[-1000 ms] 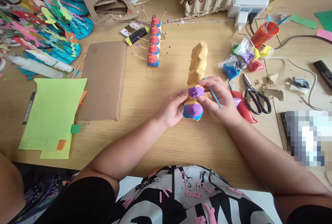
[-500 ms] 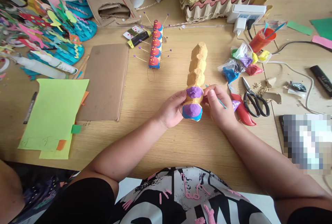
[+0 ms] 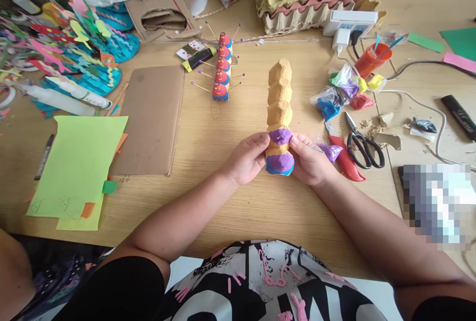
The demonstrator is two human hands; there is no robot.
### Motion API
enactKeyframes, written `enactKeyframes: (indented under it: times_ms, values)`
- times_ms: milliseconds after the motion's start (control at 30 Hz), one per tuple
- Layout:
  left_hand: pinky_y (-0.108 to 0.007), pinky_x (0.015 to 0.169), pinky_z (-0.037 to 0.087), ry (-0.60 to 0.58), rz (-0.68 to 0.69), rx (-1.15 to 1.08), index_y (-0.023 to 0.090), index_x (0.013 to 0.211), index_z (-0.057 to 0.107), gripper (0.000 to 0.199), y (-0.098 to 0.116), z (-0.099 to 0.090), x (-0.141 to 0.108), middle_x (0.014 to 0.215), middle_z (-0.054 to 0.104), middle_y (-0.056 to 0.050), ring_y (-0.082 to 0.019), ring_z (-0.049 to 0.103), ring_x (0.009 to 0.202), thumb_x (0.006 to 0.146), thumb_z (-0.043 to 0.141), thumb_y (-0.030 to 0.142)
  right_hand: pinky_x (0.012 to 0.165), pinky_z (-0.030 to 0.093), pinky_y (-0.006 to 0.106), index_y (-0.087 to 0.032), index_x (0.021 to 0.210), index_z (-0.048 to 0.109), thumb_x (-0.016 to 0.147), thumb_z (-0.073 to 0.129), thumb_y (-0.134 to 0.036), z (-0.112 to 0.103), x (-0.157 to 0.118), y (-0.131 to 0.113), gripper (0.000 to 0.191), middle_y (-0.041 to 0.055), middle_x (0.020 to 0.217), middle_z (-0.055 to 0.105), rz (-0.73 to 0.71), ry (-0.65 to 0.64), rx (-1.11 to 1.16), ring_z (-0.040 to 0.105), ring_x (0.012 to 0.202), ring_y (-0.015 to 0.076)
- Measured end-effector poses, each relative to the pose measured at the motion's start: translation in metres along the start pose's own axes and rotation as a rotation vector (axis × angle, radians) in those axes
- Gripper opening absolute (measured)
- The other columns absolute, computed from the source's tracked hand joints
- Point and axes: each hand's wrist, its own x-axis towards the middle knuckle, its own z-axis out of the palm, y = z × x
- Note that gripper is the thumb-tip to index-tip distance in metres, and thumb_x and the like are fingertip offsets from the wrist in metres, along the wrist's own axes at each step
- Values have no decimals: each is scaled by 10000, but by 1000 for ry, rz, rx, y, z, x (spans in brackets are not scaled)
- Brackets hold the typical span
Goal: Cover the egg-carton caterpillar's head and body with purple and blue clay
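Note:
An egg-carton strip [image 3: 279, 90] painted yellow-orange stands out in the middle, its far bumps bare of clay. Purple clay [image 3: 280, 136] covers the second bump from the near end, and the nearest bump has purple clay with a blue rim below. My left hand [image 3: 248, 157] grips the strip's left edge with thumb and fingers. On the right edge my right hand [image 3: 309, 158] pinches it, thumb against the purple clay; a thin blue stick [image 3: 317, 149] pokes out by its fingers. A finished-looking red and blue strip [image 3: 222, 70] with pins lies farther back.
Scissors [image 3: 366, 142], a red-handled cutter [image 3: 345, 160] and bagged clay [image 3: 329, 107] lie right. Behind are stacked egg trays [image 3: 297, 18], a power strip [image 3: 349, 22] and an orange cup [image 3: 372, 60]. Cardboard [image 3: 148, 117] and green paper [image 3: 78, 162] lie left, near a person's arm [image 3: 15, 281].
My right hand has moved in against the strip's right edge, its thumb now on the purple clay. The strip's near end has shifted slightly right, and a purple clay bag shows more fully.

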Motion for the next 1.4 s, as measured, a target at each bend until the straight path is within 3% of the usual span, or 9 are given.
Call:
enactKeyframes:
  times_ms: [133, 533, 833, 1033, 1167, 1267, 1400]
  values:
    - [-267, 758, 545, -37, -22, 3, 152, 956, 775, 535, 1, -1, 2, 900, 751, -35, -145, 687, 828, 629, 1003, 508, 652, 577, 293, -230, 782, 715, 731, 953, -488, -2, 2, 2, 355, -13, 750, 741, -22, 7, 8, 659, 668, 144]
    - [-249, 653, 510, 71, 22, 27, 147, 794, 720, 468, 0, -1, 3, 754, 701, -9, -111, 631, 690, 613, 1018, 459, 619, 561, 320, -236, 732, 644, 651, 976, -552, 5, 2, 0, 466, -24, 680, 667, -7, 63, -125, 602, 615, 151]
    - [-250, 675, 514, 128, 67, 39, 154, 766, 720, 347, -2, 5, -1, 755, 710, -10, -114, 641, 705, 734, 957, 405, 620, 547, 288, -226, 736, 635, 698, 964, -523, 4, 2, 1, 445, -35, 700, 658, -8, 33, -86, 609, 628, 128]
    - [-256, 714, 560, 1, -20, -30, 170, 944, 791, 422, 2, 2, -1, 874, 762, -32, -143, 699, 797, 759, 921, 527, 665, 580, 328, -245, 750, 633, 701, 942, -560, 4, 2, 3, 444, -19, 730, 684, -33, 44, -136, 639, 667, 160]
    - [-257, 760, 582, -1, -49, -52, 181, 994, 806, 378, 1, -2, 2, 958, 796, -50, -160, 737, 880, 839, 859, 521, 720, 603, 370, -255, 777, 671, 724, 899, -634, 2, 3, 1, 446, 1, 749, 704, -57, 27, -185, 677, 714, 194]
    - [-267, 791, 592, 13, -46, -55, 189, 977, 807, 342, 0, -3, 3, 971, 804, -52, -167, 753, 903, 862, 843, 509, 715, 589, 364, -249, 824, 724, 719, 869, -712, -5, 2, -4, 497, 13, 771, 717, -107, 4, -318, 675, 719, 196]
    - [-269, 805, 595, 43, -39, -32, 179, 950, 805, 315, 0, -1, 2, 980, 805, -57, -171, 762, 915, 876, 835, 484, 676, 530, 308, -215, 887, 780, 715, 906, -650, -9, -1, -16, 485, 15, 801, 739, -200, 108, -639, 642, 704, 165]
